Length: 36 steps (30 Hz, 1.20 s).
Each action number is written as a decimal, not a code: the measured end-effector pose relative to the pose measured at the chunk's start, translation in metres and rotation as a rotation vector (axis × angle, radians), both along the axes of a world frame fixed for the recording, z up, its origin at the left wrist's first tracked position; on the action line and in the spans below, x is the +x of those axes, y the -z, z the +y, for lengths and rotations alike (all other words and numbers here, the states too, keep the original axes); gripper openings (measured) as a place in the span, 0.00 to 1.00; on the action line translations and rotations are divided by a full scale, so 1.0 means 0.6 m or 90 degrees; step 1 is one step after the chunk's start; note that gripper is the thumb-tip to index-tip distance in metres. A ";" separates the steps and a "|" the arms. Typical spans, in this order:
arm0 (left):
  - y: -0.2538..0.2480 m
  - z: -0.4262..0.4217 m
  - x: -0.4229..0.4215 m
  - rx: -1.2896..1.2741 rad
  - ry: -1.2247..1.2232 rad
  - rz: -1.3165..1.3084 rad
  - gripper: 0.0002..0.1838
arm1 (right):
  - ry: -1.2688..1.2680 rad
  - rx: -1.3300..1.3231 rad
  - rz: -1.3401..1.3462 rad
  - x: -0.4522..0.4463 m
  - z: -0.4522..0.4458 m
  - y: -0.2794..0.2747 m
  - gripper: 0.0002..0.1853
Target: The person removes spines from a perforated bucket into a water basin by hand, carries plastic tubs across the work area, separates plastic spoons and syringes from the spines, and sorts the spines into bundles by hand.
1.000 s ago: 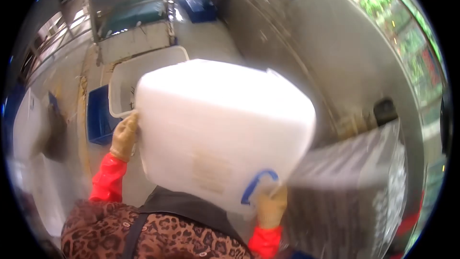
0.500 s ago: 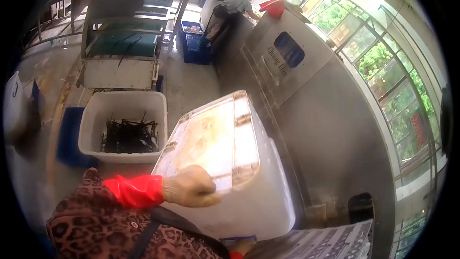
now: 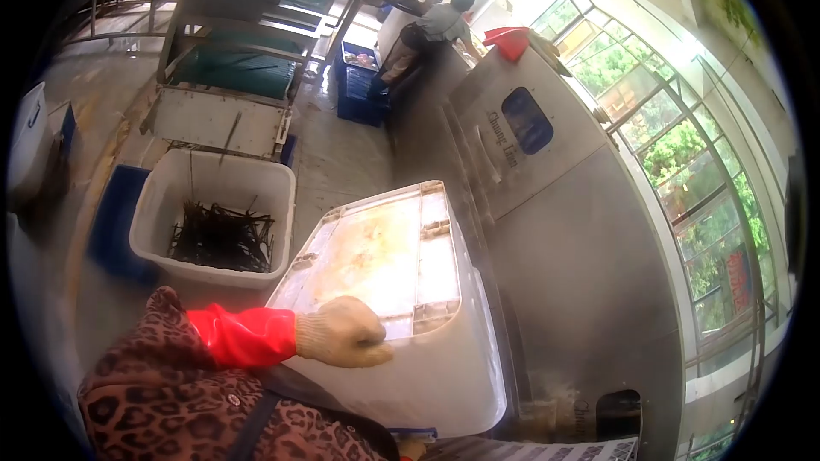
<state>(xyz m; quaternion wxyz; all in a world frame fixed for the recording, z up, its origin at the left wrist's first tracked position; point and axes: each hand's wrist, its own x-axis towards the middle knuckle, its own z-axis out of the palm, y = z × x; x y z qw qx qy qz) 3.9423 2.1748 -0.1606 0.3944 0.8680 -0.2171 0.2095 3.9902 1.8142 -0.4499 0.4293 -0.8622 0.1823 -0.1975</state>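
A large white tub [image 3: 367,248] stands upside down at the centre, its stained, ribbed base facing up. My left hand [image 3: 343,331], in a beige glove with a red sleeve, is closed at the near edge of that base; whether its fingers grip the edge is unclear. Low in the view, my right hand [image 3: 412,447] shows only in part beside the tub's blue handle [image 3: 414,433], its fingers hidden. To the left, an upright white tub [image 3: 213,269] holds a heap of dark, thin strands [image 3: 224,237].
A metal frame with a pale chute [image 3: 218,122] stands behind the upright tub. A steel machine wall [image 3: 572,230] runs along the right. A person [image 3: 436,24] bends near blue crates [image 3: 362,96] farther back. Patterned sheeting [image 3: 547,450] lies at the bottom.
The white tub has gone from being held up between both hands to resting upside down. My left hand has moved from its side to the base's near edge. The view has shifted too.
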 end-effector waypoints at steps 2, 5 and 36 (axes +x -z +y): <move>0.005 -0.007 -0.018 0.019 -0.025 -0.004 0.19 | -0.018 0.048 -0.027 -0.011 0.012 -0.015 0.14; 0.009 -0.022 -0.060 -0.011 -0.056 -0.016 0.17 | -0.045 0.122 -0.066 -0.039 0.021 -0.046 0.13; 0.303 0.069 -0.842 -0.570 -0.901 0.372 0.26 | -0.599 0.169 0.378 -0.603 0.213 -0.232 0.21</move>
